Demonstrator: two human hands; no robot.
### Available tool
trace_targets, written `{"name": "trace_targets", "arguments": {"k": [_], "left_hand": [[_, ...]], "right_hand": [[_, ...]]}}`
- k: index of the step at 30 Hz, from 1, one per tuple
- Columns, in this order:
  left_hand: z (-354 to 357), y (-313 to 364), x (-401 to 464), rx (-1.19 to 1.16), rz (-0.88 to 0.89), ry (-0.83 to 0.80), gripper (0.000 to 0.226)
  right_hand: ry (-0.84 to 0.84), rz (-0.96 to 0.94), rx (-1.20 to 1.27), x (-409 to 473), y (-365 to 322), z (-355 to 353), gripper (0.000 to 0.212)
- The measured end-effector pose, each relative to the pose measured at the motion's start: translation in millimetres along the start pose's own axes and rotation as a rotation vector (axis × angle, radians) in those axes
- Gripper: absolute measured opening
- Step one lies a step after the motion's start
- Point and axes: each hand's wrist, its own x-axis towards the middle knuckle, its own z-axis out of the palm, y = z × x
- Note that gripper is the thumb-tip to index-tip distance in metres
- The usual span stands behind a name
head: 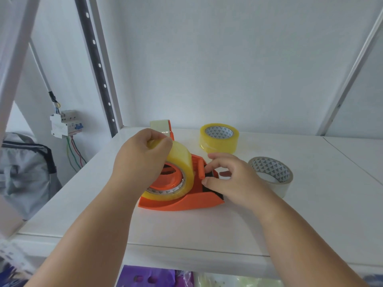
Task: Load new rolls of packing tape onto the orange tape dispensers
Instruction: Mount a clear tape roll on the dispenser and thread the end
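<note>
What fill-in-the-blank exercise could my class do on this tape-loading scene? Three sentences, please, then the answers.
1. The left hand grips the yellow tape roll seated in the ____ dispenser.
2. The right hand works at the dispenser's ____ end.
3. Behind the dispenser, ____ spare rolls lie flat: a yellow spare roll and a white roll.

Answers: orange; cutter; two

Both forearms are bare to the bottom of the view, with no sleeve showing. The left hand [143,156] and right hand [232,179] are bare too, wearing neither glove, ring nor watch.
</note>
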Motion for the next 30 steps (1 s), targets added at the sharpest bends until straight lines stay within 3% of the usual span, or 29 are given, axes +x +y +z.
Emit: {"name": "trace_targets", "arguments": {"k": [5,11,27,30], "left_hand": [[1.9,4.2,2.3,-0.015,-0.048,0.007,0.018],[0.2,9.2,3.1,-0.013,-0.118,0.018,0.024],[10.7,8.6,1.7,0.074,-0.055,0.052,0.024],[12.2,8.2,4.7,0.098,-0.060,0.039,0.027]], "right_hand": [[-0.051,0.063,-0.028,0.8,-5.4,2.9,0.013],[0.003,0.044,-0.020,1.2,-3.9,11.1,0.015],[0.148,-0.027,-0.060,6.3,-0.1,18.9,0.007],[0.188,-0.043,-0.157,12.1,3.7,23.0,0.018]]}}
